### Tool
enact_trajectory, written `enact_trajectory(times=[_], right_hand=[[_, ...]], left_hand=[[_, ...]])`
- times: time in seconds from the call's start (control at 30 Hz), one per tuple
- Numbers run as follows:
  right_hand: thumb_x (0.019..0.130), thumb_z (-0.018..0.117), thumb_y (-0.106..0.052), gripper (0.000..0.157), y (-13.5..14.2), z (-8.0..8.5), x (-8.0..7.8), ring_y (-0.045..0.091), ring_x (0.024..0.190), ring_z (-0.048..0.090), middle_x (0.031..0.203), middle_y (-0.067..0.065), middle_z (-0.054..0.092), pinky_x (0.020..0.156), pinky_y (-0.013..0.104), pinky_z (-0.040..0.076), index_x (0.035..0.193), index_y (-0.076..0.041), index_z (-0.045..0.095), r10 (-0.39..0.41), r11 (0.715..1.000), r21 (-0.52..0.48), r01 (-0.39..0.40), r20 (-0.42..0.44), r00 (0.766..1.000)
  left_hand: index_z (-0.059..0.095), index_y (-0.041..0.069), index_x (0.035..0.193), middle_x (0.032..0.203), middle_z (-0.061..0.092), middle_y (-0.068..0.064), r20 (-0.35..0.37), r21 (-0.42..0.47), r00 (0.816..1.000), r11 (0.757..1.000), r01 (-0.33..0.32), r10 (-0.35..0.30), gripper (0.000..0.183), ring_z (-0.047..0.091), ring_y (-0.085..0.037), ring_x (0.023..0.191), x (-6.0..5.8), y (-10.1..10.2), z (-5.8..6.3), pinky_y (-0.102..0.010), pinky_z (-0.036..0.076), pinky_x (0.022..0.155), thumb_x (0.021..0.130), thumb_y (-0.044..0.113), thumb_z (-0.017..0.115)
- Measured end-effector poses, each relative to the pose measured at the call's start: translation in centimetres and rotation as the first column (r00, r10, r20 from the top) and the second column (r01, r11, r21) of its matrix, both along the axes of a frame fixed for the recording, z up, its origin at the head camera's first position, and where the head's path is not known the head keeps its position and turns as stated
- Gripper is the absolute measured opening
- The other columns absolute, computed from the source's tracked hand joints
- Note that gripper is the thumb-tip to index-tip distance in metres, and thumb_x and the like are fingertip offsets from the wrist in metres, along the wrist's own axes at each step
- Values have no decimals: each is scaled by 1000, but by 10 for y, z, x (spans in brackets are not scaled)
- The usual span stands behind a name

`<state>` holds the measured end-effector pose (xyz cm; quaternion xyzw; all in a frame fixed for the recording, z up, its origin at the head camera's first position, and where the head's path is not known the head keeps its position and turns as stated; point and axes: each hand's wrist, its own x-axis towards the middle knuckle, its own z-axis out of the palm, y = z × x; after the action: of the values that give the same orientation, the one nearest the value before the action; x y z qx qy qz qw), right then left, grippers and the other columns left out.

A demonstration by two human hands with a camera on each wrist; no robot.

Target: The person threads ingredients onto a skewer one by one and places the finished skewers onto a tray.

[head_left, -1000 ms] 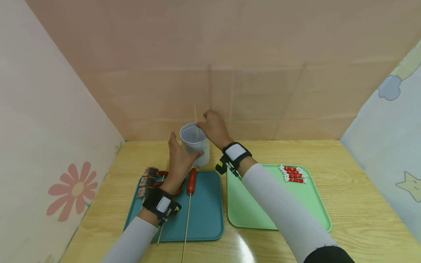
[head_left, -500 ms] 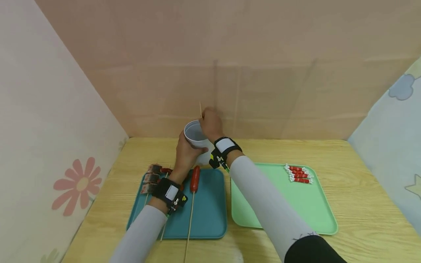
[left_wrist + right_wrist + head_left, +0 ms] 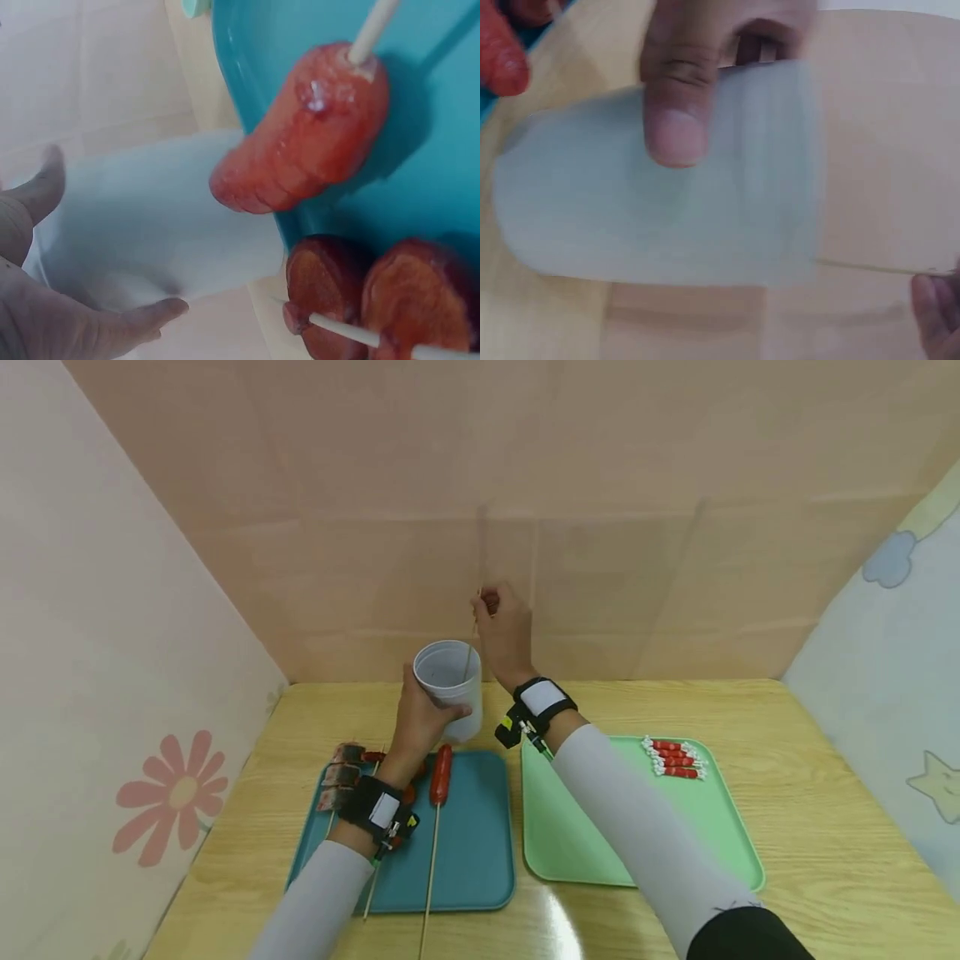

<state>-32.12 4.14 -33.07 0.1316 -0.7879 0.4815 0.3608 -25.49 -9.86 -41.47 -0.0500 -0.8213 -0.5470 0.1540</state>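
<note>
My left hand (image 3: 418, 718) grips a translucent plastic cup (image 3: 462, 710) round its side, the thumb lying across the front in the right wrist view. The cup stands behind the blue tray, its mouth tipped toward me. Above the rim, my right hand (image 3: 508, 631) pinches a thin wooden skewer (image 3: 470, 658) near its upper end. The skewer's lower part is inside the cup. A red sausage on a stick (image 3: 441, 777) lies on the blue tray (image 3: 480, 860) close to the cup. Round slices on a stick (image 3: 405, 300) lie beside it, partly hidden by my left wrist in the head view.
Skewered grey-pink pieces (image 3: 341, 777) lie at the blue tray's left. On the right, a green tray (image 3: 570, 835) bears several small red sticks with white ends (image 3: 675, 758). A brown-papered wall (image 3: 600, 568) rises behind the wooden table (image 3: 810, 793), with patterned walls at both sides.
My right hand has risen, first dipping close to the cup's rim and then lifting with the skewer in its fingers. My left hand has closed more firmly round the cup.
</note>
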Motion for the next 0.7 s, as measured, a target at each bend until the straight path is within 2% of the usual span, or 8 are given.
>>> enact_trajectory(times=[0.17,0.23,0.3,0.37,0.47,0.57,0.63,0.7], right_hand=[[87,69,-12,19,18,23,16,15,69,67,83,11,68,65,26,57,94,4,61,43,988,-135,-72,-209,977],[87,69,-13,23,24,30,28,17,71,68,85,12,68,67,28,57,96,6,60,90,974,-178,-136,-246,965],[87,68,-10,25,29,35,42,21,74,69,87,15,67,68,30,58,97,10,58,160,945,-236,-227,-272,949],[87,67,-5,25,34,38,58,27,77,69,88,18,66,70,34,58,99,14,56,236,901,-290,-321,-293,926],[86,65,4,21,41,38,84,33,80,68,89,18,65,72,39,58,100,15,54,350,821,-345,-455,-327,878],[86,62,10,16,48,34,108,32,80,69,90,16,66,73,41,58,99,15,54,428,768,-350,-537,-344,836],[86,61,13,15,54,29,122,30,80,70,90,17,68,73,42,58,99,16,54,457,754,-343,-560,-340,822],[86,59,15,15,59,24,135,29,80,71,90,19,68,73,42,58,99,18,54,472,751,-340,-566,-323,820]], left_hand=[[15,0,152,145,30,-27,0,-82,990,986,-144,144,103,39,-40,130,17,0,7,-53,36,105,78,38,77],[13,0,153,149,24,-24,-84,-99,984,981,-165,157,98,34,-39,133,26,0,11,-52,34,107,84,41,70],[20,2,152,149,25,-21,-221,-120,966,979,-163,134,84,32,-35,134,35,1,18,-51,35,106,90,38,64],[29,2,149,145,31,-20,-374,-167,922,971,-169,96,71,36,-34,130,45,3,27,-52,39,102,94,33,59],[44,-1,142,134,46,-22,-572,-244,820,947,-207,32,55,46,-36,121,60,8,42,-51,47,93,94,22,60],[60,-3,130,118,58,-21,-692,-296,721,925,-239,-36,43,56,-34,108,74,12,51,-46,52,85,90,13,64],[67,-2,121,108,62,-18,-731,-316,678,917,-245,-71,36,59,-32,99,82,14,53,-43,54,81,87,10,67],[71,0,116,100,63,-16,-750,-333,654,911,-243,-99,32,60,-30,92,89,15,53,-41,54,77,84,7,70]])
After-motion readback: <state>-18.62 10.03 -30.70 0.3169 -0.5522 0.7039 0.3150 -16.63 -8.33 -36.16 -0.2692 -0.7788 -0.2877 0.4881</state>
